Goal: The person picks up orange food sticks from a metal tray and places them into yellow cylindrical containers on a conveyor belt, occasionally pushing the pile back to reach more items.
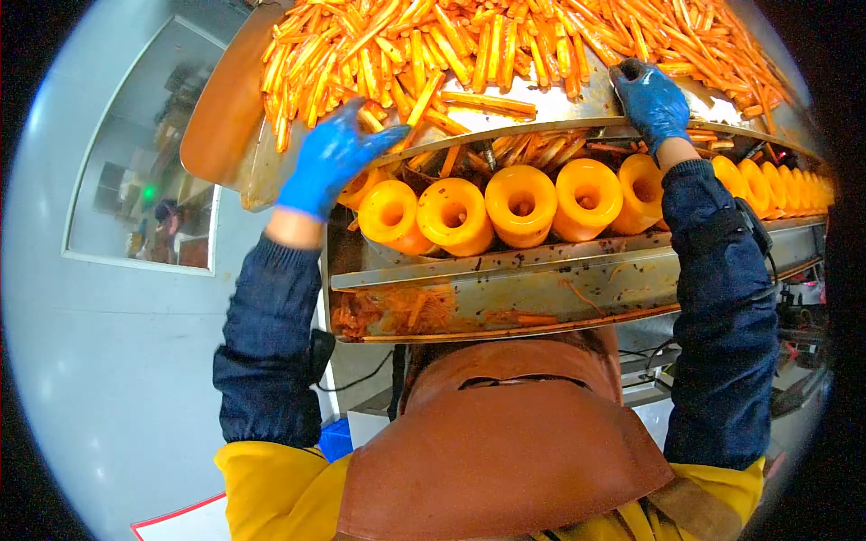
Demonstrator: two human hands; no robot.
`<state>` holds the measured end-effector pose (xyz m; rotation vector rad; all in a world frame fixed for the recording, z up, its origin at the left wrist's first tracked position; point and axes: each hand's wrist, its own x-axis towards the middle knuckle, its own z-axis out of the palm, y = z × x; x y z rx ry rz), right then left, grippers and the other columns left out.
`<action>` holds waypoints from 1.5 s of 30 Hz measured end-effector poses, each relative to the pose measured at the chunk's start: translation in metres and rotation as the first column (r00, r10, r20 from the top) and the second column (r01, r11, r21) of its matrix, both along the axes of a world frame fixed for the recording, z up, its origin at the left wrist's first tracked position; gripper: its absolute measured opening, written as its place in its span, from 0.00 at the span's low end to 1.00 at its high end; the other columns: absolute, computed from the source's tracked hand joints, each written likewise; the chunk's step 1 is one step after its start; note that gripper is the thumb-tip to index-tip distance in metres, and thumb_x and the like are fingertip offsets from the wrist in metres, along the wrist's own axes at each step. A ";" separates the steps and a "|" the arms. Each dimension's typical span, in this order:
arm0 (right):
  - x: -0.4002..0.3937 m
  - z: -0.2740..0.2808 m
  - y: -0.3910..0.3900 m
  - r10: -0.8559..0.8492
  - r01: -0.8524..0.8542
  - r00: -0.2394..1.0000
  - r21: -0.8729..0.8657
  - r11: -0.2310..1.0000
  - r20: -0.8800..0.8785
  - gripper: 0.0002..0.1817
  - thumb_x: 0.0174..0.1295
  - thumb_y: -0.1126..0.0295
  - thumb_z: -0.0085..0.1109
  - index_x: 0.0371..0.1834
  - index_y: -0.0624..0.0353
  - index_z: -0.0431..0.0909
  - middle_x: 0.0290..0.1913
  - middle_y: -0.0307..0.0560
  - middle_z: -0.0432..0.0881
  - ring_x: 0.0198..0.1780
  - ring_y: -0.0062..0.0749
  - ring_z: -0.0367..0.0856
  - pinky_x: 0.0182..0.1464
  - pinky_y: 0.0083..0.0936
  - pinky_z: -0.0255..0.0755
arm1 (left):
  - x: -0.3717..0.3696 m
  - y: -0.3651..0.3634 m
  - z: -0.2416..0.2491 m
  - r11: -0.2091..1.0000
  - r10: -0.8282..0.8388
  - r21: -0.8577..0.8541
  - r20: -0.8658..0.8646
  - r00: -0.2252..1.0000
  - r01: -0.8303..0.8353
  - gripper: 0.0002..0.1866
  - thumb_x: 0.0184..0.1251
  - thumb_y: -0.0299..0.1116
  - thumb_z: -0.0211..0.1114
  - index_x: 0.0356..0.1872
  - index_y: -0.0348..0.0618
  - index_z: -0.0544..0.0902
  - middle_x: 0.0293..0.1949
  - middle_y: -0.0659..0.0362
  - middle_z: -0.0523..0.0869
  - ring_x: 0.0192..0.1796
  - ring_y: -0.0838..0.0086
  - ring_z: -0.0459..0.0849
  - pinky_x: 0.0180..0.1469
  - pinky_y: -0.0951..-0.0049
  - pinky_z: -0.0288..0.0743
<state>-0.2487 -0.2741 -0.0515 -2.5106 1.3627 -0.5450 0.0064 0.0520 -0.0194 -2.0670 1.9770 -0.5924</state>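
Glossy orange food sticks (451,45) lie heaped on a metal tray (577,110). My left hand (338,158), in a blue glove, is at the heap's near left edge. Its thumb and fingers are apart, close to the nearest sticks, and I see nothing held. My right hand (651,101), also gloved in blue, rests over the tray's front edge at the right. Those fingers are curled in, with dark smears at the tips; whatever they hold, if anything, is hidden. Below the tray edge runs a row of yellow-orange hollow rollers (520,206).
A metal trough (505,281) with orange residue sits under the rollers. Loose sticks lie between tray and rollers. An orange-brown side panel (221,108) flanks the tray. A brown apron (496,442) covers my front. At the left is a wall with a window (144,162).
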 end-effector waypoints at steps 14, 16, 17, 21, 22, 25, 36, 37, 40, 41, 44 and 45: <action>-0.004 -0.001 0.003 -0.019 0.018 1.000 -0.036 0.999 -0.001 0.25 0.61 0.44 0.49 0.53 0.47 0.80 0.50 0.51 0.81 0.52 0.48 0.79 0.55 0.39 0.71 | 0.034 0.007 -0.011 0.864 0.406 -0.129 -0.392 0.826 -0.486 0.22 0.63 0.43 0.57 0.52 0.39 0.79 0.41 0.47 0.85 0.42 0.58 0.85 0.45 0.59 0.77; -0.005 0.001 0.003 0.035 -0.034 0.999 -0.024 0.999 0.023 0.22 0.61 0.46 0.48 0.48 0.48 0.79 0.48 0.54 0.81 0.50 0.51 0.79 0.53 0.42 0.73 | 0.000 0.026 0.014 0.736 0.220 -0.068 -0.917 0.333 -0.674 0.21 0.65 0.44 0.59 0.50 0.38 0.80 0.34 0.55 0.85 0.32 0.72 0.82 0.37 0.71 0.75; -0.005 0.000 0.004 0.035 -0.034 0.999 -0.023 0.999 0.023 0.22 0.61 0.46 0.48 0.48 0.48 0.79 0.48 0.54 0.81 0.50 0.51 0.79 0.53 0.42 0.73 | -0.011 0.037 0.021 0.736 0.221 -0.067 -0.917 0.333 -0.674 0.21 0.65 0.44 0.59 0.50 0.38 0.80 0.34 0.55 0.85 0.32 0.72 0.82 0.37 0.71 0.75; -0.006 0.002 0.007 0.024 -0.022 0.999 -0.060 0.998 0.030 0.22 0.61 0.46 0.48 0.47 0.48 0.80 0.48 0.54 0.81 0.50 0.50 0.79 0.53 0.42 0.73 | -0.027 0.084 0.022 0.818 0.361 0.120 -0.868 0.340 -0.563 0.15 0.64 0.39 0.62 0.46 0.41 0.82 0.28 0.55 0.83 0.29 0.71 0.81 0.33 0.73 0.73; -0.006 0.003 0.008 0.015 -0.014 1.000 -0.046 0.999 0.023 0.22 0.61 0.46 0.48 0.47 0.47 0.80 0.48 0.54 0.81 0.50 0.50 0.79 0.53 0.42 0.73 | -0.029 0.089 0.021 0.835 0.454 0.121 -0.704 0.547 -0.537 0.15 0.61 0.38 0.65 0.46 0.43 0.82 0.28 0.53 0.83 0.31 0.66 0.83 0.34 0.70 0.75; -0.005 -0.002 0.005 0.016 -0.014 1.000 -0.077 0.997 0.026 0.22 0.61 0.46 0.48 0.47 0.47 0.80 0.48 0.53 0.81 0.51 0.50 0.79 0.53 0.42 0.73 | -0.028 0.098 0.023 0.876 0.481 0.079 -0.219 0.849 -0.476 0.17 0.55 0.35 0.68 0.47 0.47 0.82 0.32 0.49 0.83 0.36 0.57 0.84 0.38 0.65 0.77; -0.004 0.001 0.002 0.008 -0.007 1.000 -0.038 0.999 0.007 0.21 0.61 0.46 0.49 0.46 0.46 0.81 0.47 0.54 0.82 0.50 0.50 0.80 0.52 0.42 0.73 | 0.011 -0.011 0.017 0.978 0.157 -0.039 -0.499 0.852 -0.203 0.20 0.51 0.40 0.67 0.47 0.45 0.82 0.41 0.48 0.84 0.43 0.54 0.83 0.45 0.60 0.77; -0.003 0.002 0.001 0.019 -0.019 1.000 0.002 1.000 0.010 0.22 0.61 0.46 0.49 0.46 0.47 0.81 0.47 0.54 0.82 0.50 0.50 0.80 0.53 0.42 0.73 | 0.014 -0.024 0.020 0.959 0.285 0.139 -0.458 0.842 -0.249 0.19 0.51 0.39 0.67 0.45 0.44 0.82 0.40 0.48 0.84 0.44 0.54 0.83 0.46 0.60 0.77; -0.002 0.000 0.003 -0.004 0.006 0.999 -0.035 0.999 0.044 0.22 0.60 0.46 0.49 0.45 0.48 0.81 0.48 0.54 0.82 0.50 0.50 0.80 0.53 0.42 0.73 | 0.003 -0.052 0.030 0.894 0.402 0.351 -0.353 0.845 -0.278 0.18 0.50 0.37 0.65 0.44 0.46 0.81 0.40 0.49 0.84 0.45 0.55 0.82 0.47 0.60 0.76; -0.002 -0.002 0.002 -0.003 0.005 0.999 -0.051 0.999 0.052 0.23 0.60 0.45 0.50 0.45 0.49 0.82 0.49 0.54 0.81 0.50 0.50 0.80 0.53 0.42 0.73 | -0.003 -0.060 0.031 0.973 0.196 0.196 -0.408 0.892 -0.124 0.20 0.50 0.37 0.66 0.47 0.48 0.80 0.43 0.49 0.83 0.45 0.55 0.82 0.48 0.60 0.77; -0.003 0.000 0.002 -0.009 0.010 1.000 -0.039 0.999 0.018 0.22 0.60 0.45 0.50 0.45 0.47 0.82 0.48 0.55 0.81 0.50 0.50 0.80 0.53 0.42 0.73 | -0.031 -0.087 0.029 0.975 -0.212 -0.007 -0.349 0.913 0.224 0.27 0.48 0.36 0.69 0.54 0.53 0.76 0.50 0.50 0.80 0.46 0.53 0.82 0.49 0.59 0.77; -0.002 -0.003 0.001 -0.009 0.011 0.999 -0.050 0.999 0.039 0.22 0.60 0.45 0.50 0.45 0.46 0.82 0.47 0.54 0.81 0.50 0.50 0.80 0.53 0.42 0.73 | -0.038 -0.097 0.025 0.975 -0.211 -0.011 -0.354 0.911 0.222 0.27 0.48 0.36 0.69 0.54 0.53 0.76 0.50 0.50 0.80 0.46 0.53 0.82 0.49 0.59 0.77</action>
